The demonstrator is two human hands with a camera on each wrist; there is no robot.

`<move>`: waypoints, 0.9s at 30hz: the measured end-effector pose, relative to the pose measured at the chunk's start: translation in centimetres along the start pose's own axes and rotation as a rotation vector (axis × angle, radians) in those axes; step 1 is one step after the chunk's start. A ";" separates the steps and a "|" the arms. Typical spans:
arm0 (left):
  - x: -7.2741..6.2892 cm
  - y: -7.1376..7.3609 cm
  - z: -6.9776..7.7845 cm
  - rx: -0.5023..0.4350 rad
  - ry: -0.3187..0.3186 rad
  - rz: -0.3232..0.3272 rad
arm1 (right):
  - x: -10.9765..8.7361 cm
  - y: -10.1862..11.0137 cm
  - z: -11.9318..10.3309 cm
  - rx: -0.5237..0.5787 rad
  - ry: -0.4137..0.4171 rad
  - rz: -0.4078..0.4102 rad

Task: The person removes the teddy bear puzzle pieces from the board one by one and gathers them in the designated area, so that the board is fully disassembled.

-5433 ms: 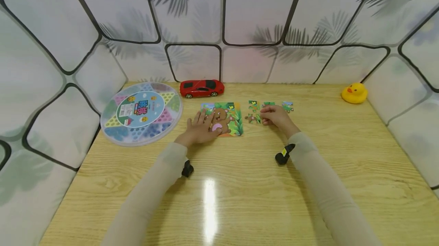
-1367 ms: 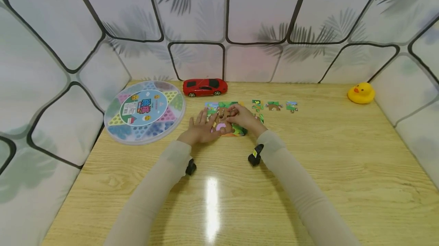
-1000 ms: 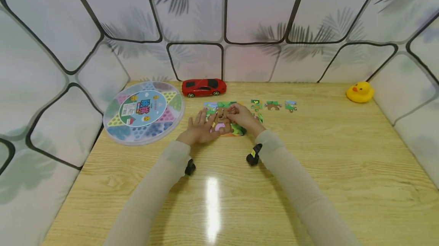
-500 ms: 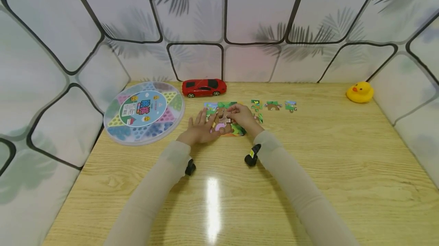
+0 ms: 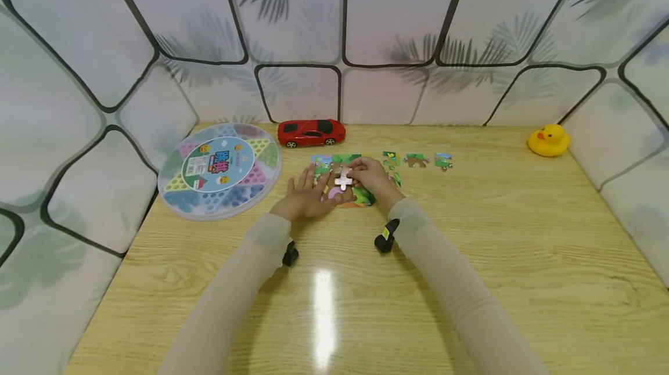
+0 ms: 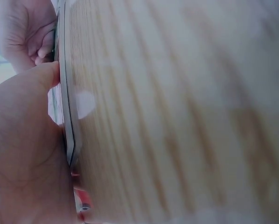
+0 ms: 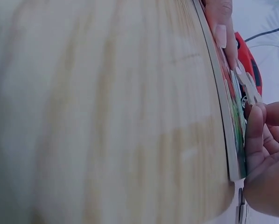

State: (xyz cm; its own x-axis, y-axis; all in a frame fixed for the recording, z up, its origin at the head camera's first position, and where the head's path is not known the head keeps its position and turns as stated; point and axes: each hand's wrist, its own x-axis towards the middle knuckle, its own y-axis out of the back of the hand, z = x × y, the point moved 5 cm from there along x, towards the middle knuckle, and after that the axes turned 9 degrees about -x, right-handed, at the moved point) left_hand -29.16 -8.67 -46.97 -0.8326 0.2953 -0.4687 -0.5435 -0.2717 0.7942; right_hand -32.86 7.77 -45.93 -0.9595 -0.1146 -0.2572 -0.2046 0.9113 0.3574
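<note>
My right hand (image 5: pixel 373 179) pinches a jigsaw piece (image 5: pixel 342 179) between thumb and fingertips, over the bear puzzle board (image 5: pixel 362 196). The piece looks pale and shiny, its picture not readable. In the right wrist view the pinched piece (image 7: pixel 249 87) stands tilted just off the board (image 7: pixel 233 133). My left hand (image 5: pixel 305 196) lies spread on the board's left part, with the thumb along the near edge. Part of the bear picture is hidden under both hands. In the left wrist view the left hand (image 6: pixel 23 144) rests against the board's edge (image 6: pixel 67 98).
Several loose jigsaw pieces (image 5: pixel 416 160) lie right of the board, one partly behind the right hand. Behind the board stands a red toy car (image 5: pixel 311 133). A round Chinese checkers board (image 5: pixel 219 172) lies at left, a yellow rubber duck (image 5: pixel 547 140) at far right.
My right hand has moved left from the loose pieces to over the board, with a piece pinched. In the last half second the piece has tilted and turned pale with glare. The left hand stays put.
</note>
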 end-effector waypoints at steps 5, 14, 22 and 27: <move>0.0 0.0 0.1 -0.009 -0.006 -0.001 | -0.1 0.6 0.1 0.008 0.014 0.002; -0.4 0.1 0.3 -0.017 -0.021 0.014 | -0.3 3.3 0.4 0.013 0.049 0.003; -0.7 0.2 0.3 -0.036 -0.038 0.014 | -1.3 7.2 1.0 0.075 0.088 0.004; -0.5 0.1 0.3 -0.038 -0.037 0.010 | -1.9 9.9 1.9 0.075 0.089 0.050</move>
State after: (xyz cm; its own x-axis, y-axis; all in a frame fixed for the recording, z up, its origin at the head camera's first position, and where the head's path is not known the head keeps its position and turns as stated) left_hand -28.75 -8.62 -46.52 -0.8338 0.3256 -0.4459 -0.5396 -0.3093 0.7831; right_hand -32.67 17.78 -43.57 -0.9822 -0.1000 -0.1590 -0.1443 0.9435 0.2983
